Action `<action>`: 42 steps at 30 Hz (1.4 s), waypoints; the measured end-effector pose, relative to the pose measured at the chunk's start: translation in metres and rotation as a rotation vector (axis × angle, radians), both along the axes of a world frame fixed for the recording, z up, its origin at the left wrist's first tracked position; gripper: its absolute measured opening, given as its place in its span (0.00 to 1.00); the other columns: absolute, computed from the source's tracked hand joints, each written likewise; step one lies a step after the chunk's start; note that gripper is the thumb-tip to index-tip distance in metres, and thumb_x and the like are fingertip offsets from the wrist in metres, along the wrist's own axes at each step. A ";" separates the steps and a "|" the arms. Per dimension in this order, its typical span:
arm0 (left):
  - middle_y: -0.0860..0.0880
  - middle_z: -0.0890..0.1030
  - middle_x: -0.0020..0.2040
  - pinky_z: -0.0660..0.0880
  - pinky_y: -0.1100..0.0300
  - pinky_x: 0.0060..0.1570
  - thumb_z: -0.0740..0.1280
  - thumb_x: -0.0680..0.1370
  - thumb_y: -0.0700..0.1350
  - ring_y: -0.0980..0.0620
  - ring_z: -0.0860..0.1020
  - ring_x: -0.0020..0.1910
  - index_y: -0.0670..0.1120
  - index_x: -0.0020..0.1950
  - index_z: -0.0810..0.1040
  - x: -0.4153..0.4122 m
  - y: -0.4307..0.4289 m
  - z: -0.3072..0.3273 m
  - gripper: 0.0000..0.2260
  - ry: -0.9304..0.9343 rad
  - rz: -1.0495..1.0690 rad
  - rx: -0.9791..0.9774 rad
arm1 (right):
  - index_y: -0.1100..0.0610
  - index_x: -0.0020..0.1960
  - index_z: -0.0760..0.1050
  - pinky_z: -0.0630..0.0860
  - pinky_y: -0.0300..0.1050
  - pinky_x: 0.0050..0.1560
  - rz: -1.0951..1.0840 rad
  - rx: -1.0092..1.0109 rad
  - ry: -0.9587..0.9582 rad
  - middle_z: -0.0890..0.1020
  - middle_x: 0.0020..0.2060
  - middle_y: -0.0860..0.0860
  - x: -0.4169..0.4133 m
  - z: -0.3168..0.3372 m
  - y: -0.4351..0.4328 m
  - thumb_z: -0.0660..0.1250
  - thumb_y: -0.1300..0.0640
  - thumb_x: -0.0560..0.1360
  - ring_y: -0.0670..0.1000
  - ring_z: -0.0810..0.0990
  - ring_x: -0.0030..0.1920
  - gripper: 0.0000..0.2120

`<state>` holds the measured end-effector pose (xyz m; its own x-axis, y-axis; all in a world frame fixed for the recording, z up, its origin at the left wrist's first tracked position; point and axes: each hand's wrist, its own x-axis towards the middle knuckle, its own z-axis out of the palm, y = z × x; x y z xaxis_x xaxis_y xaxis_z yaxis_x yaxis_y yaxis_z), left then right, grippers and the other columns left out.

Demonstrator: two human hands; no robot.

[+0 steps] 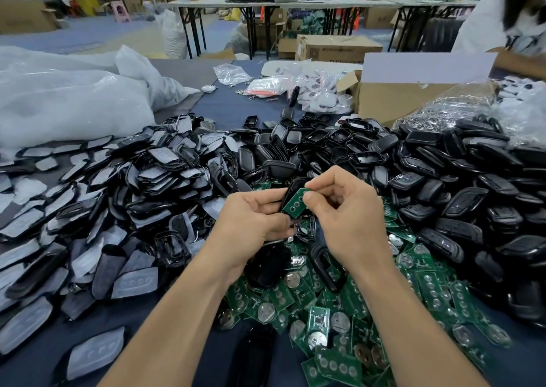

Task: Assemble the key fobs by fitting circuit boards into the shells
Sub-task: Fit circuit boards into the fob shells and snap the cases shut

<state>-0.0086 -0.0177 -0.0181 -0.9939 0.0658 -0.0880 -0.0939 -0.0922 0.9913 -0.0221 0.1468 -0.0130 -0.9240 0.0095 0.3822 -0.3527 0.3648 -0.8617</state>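
Pinching green circuit board (294, 202) in right hand (348, 215) fingertips, tilted onto black shell (293, 186) gripped by curled left hand (254, 219), not yet seated; seemingly early, with loose boards (430, 286) beneath fingers, heaped shells (428, 162) beyond.

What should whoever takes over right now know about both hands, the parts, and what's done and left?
Left hand grips a black shell.
Right hand pinches a green circuit board by its top end, laid against that shell; I cannot tell whether it is seated.
Loose boards are heaped on the table nearest the person, loose shells to the right, film-covered pieces to the left.
Done: board brought to shell.
Left: seat it, then work through the heaps.
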 end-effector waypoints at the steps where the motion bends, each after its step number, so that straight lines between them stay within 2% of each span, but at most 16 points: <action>1: 0.44 0.89 0.50 0.83 0.61 0.43 0.70 0.75 0.24 0.48 0.88 0.48 0.49 0.55 0.86 0.001 0.000 0.001 0.21 0.001 -0.002 -0.001 | 0.47 0.42 0.79 0.79 0.36 0.42 -0.009 0.019 0.014 0.83 0.40 0.40 0.001 0.000 -0.001 0.75 0.62 0.75 0.42 0.82 0.40 0.11; 3: 0.45 0.89 0.49 0.83 0.62 0.42 0.70 0.75 0.24 0.49 0.88 0.45 0.50 0.53 0.87 0.001 0.000 0.002 0.22 0.000 0.004 -0.009 | 0.47 0.42 0.79 0.77 0.35 0.41 -0.027 0.053 0.042 0.83 0.41 0.40 0.002 -0.001 -0.002 0.75 0.62 0.76 0.42 0.81 0.40 0.11; 11: 0.44 0.89 0.47 0.82 0.61 0.41 0.69 0.73 0.24 0.50 0.85 0.42 0.54 0.47 0.89 0.002 0.003 0.003 0.24 0.007 0.032 -0.085 | 0.47 0.42 0.77 0.76 0.40 0.41 -0.076 0.144 0.068 0.81 0.42 0.36 0.003 -0.008 -0.007 0.74 0.60 0.76 0.41 0.79 0.40 0.11; 16: 0.46 0.89 0.44 0.83 0.60 0.42 0.70 0.72 0.24 0.49 0.86 0.41 0.58 0.42 0.90 0.004 -0.004 0.005 0.27 0.000 0.047 -0.118 | 0.47 0.41 0.79 0.76 0.34 0.41 -0.067 0.030 0.002 0.82 0.40 0.38 0.005 -0.008 -0.013 0.75 0.63 0.75 0.42 0.80 0.40 0.12; 21: 0.46 0.89 0.42 0.82 0.61 0.41 0.70 0.71 0.24 0.51 0.86 0.39 0.61 0.39 0.89 0.006 -0.005 0.007 0.29 0.004 0.054 -0.135 | 0.48 0.41 0.78 0.77 0.37 0.40 -0.068 0.013 -0.004 0.82 0.37 0.43 0.008 -0.006 -0.015 0.74 0.63 0.76 0.44 0.79 0.40 0.12; 24: 0.46 0.89 0.43 0.83 0.60 0.42 0.70 0.70 0.23 0.51 0.86 0.40 0.59 0.41 0.90 0.005 -0.003 0.007 0.28 0.002 0.061 -0.159 | 0.47 0.41 0.77 0.75 0.41 0.38 -0.095 0.104 0.013 0.81 0.36 0.42 0.008 -0.007 -0.013 0.74 0.60 0.76 0.45 0.79 0.39 0.11; 28: 0.47 0.89 0.43 0.85 0.57 0.46 0.69 0.71 0.24 0.52 0.85 0.39 0.59 0.45 0.90 0.006 -0.003 0.007 0.28 0.010 0.057 -0.212 | 0.47 0.43 0.77 0.74 0.41 0.34 -0.150 0.214 0.062 0.80 0.31 0.39 0.009 -0.007 -0.012 0.76 0.57 0.75 0.43 0.78 0.37 0.09; 30: 0.47 0.89 0.43 0.84 0.58 0.45 0.69 0.71 0.25 0.52 0.85 0.39 0.57 0.47 0.90 0.006 -0.003 0.008 0.26 0.008 0.040 -0.226 | 0.46 0.43 0.77 0.73 0.39 0.35 -0.159 0.246 0.077 0.80 0.32 0.37 0.010 -0.007 -0.012 0.76 0.55 0.75 0.42 0.77 0.35 0.09; 32: 0.47 0.89 0.43 0.84 0.58 0.44 0.69 0.70 0.25 0.52 0.85 0.39 0.55 0.48 0.90 0.005 -0.003 0.008 0.26 -0.002 0.038 -0.243 | 0.46 0.44 0.77 0.74 0.42 0.35 -0.160 0.264 0.089 0.79 0.32 0.38 0.010 -0.006 -0.012 0.76 0.55 0.75 0.42 0.76 0.32 0.08; 34: 0.47 0.89 0.43 0.86 0.51 0.48 0.69 0.68 0.26 0.50 0.84 0.40 0.55 0.49 0.90 0.005 -0.003 0.008 0.25 -0.018 0.045 -0.272 | 0.47 0.44 0.77 0.77 0.46 0.36 -0.154 0.275 0.104 0.79 0.32 0.39 0.010 -0.007 -0.012 0.76 0.55 0.75 0.42 0.76 0.32 0.08; 36: 0.48 0.89 0.43 0.83 0.41 0.54 0.69 0.65 0.32 0.48 0.84 0.41 0.57 0.50 0.90 0.006 -0.002 0.010 0.24 -0.024 0.057 -0.309 | 0.48 0.44 0.77 0.79 0.50 0.39 -0.140 0.275 0.118 0.79 0.33 0.41 0.010 -0.007 -0.013 0.75 0.56 0.75 0.44 0.77 0.34 0.08; 38: 0.49 0.89 0.42 0.83 0.38 0.55 0.69 0.63 0.36 0.46 0.86 0.42 0.59 0.49 0.89 0.007 -0.001 0.011 0.23 -0.019 0.062 -0.340 | 0.49 0.44 0.77 0.79 0.52 0.40 -0.131 0.273 0.141 0.79 0.34 0.42 0.011 -0.008 -0.013 0.75 0.57 0.76 0.47 0.78 0.37 0.08; 42: 0.47 0.89 0.41 0.85 0.50 0.48 0.70 0.66 0.33 0.48 0.88 0.42 0.59 0.48 0.89 0.008 -0.001 0.009 0.23 -0.009 0.068 -0.301 | 0.49 0.44 0.77 0.78 0.48 0.40 -0.097 0.202 0.138 0.80 0.35 0.43 0.013 -0.010 -0.012 0.74 0.59 0.77 0.46 0.78 0.38 0.09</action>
